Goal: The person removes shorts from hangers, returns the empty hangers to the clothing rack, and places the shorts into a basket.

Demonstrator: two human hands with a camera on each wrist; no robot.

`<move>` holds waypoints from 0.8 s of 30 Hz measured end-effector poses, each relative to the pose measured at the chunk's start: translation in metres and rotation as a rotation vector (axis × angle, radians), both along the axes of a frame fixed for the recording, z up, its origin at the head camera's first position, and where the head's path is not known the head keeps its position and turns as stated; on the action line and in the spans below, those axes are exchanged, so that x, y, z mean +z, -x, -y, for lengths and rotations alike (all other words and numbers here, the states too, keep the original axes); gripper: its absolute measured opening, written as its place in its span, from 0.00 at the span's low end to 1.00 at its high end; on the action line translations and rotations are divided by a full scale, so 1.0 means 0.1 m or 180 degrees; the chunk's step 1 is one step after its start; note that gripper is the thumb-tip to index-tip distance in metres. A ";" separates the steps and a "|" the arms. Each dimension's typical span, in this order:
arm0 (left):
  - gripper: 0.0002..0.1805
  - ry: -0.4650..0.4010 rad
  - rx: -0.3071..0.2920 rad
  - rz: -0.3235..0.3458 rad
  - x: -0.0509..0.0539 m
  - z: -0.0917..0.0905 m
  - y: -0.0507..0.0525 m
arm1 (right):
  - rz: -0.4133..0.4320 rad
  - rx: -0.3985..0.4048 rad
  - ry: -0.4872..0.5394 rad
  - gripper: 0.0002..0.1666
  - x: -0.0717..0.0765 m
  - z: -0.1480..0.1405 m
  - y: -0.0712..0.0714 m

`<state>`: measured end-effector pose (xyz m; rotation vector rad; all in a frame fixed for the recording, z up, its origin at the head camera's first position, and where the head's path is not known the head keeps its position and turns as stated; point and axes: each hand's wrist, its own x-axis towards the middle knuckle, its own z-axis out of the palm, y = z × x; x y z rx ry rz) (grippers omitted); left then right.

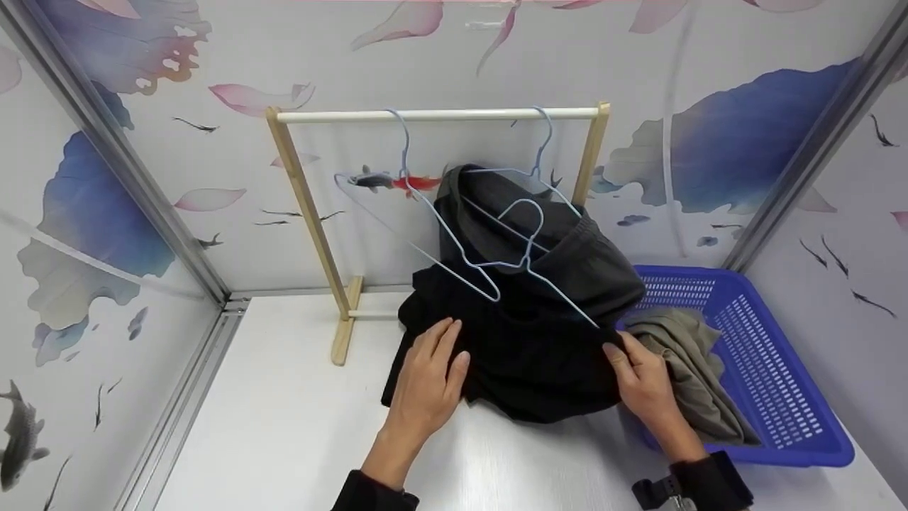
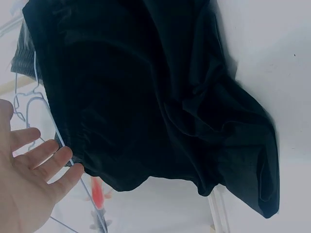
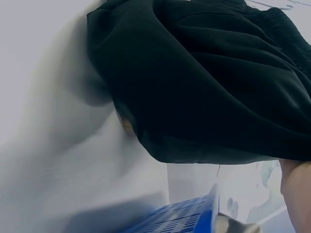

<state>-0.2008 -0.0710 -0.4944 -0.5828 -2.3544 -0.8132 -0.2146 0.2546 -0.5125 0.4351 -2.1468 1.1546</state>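
Fitting hanger (image 1: 527, 262), apparently — my right hand (image 1: 643, 377) pinches black garment (image 1: 543, 369); my left hand (image 1: 427, 380), straight-fingered, empty, should next steady it.

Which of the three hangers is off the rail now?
The front hanger, its hook free above the black garment; the left hanger and rear-right hanger hook over the white rail.

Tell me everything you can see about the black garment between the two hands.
The black garment looks like soft, matte cloth, loosely draped and creased, with a gathered band along one edge. It is spread in front of the dark grey garment, above the white table. A light blue hanger slopes across its top. The right hand pinches its right edge; the left hand is at its left side, contact unclear. Its exact type is hard to tell.
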 end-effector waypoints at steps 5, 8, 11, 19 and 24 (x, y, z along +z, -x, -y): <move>0.24 -0.0012 0.0006 -0.0057 0.00 0.01 0.00 | 0.0009 0.0011 -0.0032 0.15 -0.03 -0.02 -0.06; 0.24 -0.0016 0.0014 -0.0074 -0.01 0.02 0.00 | 0.0029 0.0052 -0.0024 0.16 -0.05 -0.03 -0.08; 0.24 -0.0027 0.0012 -0.0081 -0.01 0.02 0.00 | 0.0085 0.0055 -0.0030 0.16 -0.08 -0.04 -0.10; 0.24 -0.0051 0.0005 -0.0139 0.00 0.03 0.03 | 0.0208 0.0185 -0.0049 0.16 -0.12 -0.08 -0.16; 0.24 -0.0055 0.0010 -0.0160 0.01 0.02 0.05 | 0.0409 0.0282 0.0041 0.15 -0.15 -0.09 -0.21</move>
